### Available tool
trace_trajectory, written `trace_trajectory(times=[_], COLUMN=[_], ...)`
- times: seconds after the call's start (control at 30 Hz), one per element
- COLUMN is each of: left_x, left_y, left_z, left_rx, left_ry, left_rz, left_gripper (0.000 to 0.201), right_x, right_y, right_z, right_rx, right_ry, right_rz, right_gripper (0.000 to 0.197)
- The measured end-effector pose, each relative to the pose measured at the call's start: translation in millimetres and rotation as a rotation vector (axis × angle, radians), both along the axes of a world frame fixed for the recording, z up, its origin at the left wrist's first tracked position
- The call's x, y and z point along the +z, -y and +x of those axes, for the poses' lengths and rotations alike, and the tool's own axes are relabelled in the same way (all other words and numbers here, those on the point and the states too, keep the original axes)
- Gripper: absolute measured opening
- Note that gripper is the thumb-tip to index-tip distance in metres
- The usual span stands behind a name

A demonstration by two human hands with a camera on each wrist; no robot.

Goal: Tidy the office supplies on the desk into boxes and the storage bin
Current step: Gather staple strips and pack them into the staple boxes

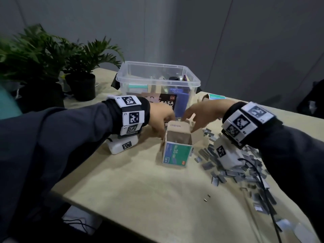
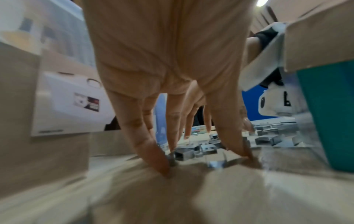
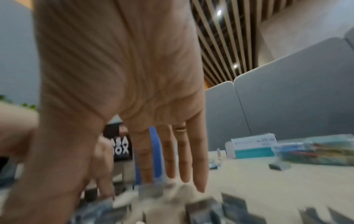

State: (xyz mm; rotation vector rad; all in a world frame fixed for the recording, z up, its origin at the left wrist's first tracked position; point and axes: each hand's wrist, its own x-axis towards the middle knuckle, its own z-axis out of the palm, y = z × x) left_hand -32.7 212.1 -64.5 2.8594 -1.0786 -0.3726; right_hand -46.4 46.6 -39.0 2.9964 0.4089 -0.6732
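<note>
A person's left hand [image 1: 160,118] is reaching down with spread, straight fingers [image 2: 153,153], their tips touching the surface [image 1: 140,199] and a few loose staple strips [image 2: 184,154], holding nothing. The right hand [image 1: 201,114] is hovering flat and wide, fingers extended over the scattered staple pile [image 1: 233,171], which is spreading out beneath and behind that wrist. Between the two hands, just below the fingertips, an open green-labelled staple box [image 1: 177,148] is standing upright with its flaps raised. Beyond both hands a clear storage bin [image 1: 157,81] is sitting, partly filled. Past the right hand a second staple box [image 3: 252,145] is lying beside a bag of coloured clips [image 3: 314,151].
</note>
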Motion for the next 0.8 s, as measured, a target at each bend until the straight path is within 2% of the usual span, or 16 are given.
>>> trace_trajectory(times=[0.07, 0.17, 0.27, 0.33, 0.37, 0.43, 0.5, 0.57, 0.63, 0.8], left_x=[-2, -1, -1, -2, -2, -2, 1, 8, 21, 64], left_y=[4, 6, 6, 7, 6, 2, -4, -10, -18, -33], left_z=[0, 0, -1, -1, -2, 1, 2, 0, -5, -21], left_rx=[-0.013, -0.018, -0.014, -0.025, -0.038, -0.050, -0.021, 0.023, 0.067, 0.060], left_ry=[0.044, 0.052, 0.076, 0.107, 0.113, 0.088, 0.022, -0.079, -0.149, -0.170], left_rz=[0.006, -0.001, 0.004, 0.006, 0.001, -0.010, -0.063, -0.190, -0.320, -0.566], left_gripper=[0.032, 0.026, 0.024, 0.015, 0.007, 0.018, 0.020, 0.018, 0.016, 0.016], right_x=[-8, -9, -10, -10, -10, -8, -8, -7, -8, -9], right_y=[-2, -2, 0, 2, 3, 5, 8, 11, 14, 18], right_z=[4, 2, -4, -10, -13, -18, -20, -22, -22, -26], right_rx=[0.030, -0.017, -0.033, -0.006, 0.017, 0.046, 0.024, 0.000, -0.013, -0.039], right_ry=[0.000, 0.013, 0.020, 0.050, 0.067, 0.084, 0.080, 0.066, 0.055, 0.024], right_rz=[-0.011, 0.060, 0.061, 0.048, 0.035, 0.033, 0.084, 0.111, 0.131, 0.168], right_gripper=[0.067, 0.038, 0.025, 0.018, 0.018, 0.026, 0.023, 0.014, 0.019, 0.028])
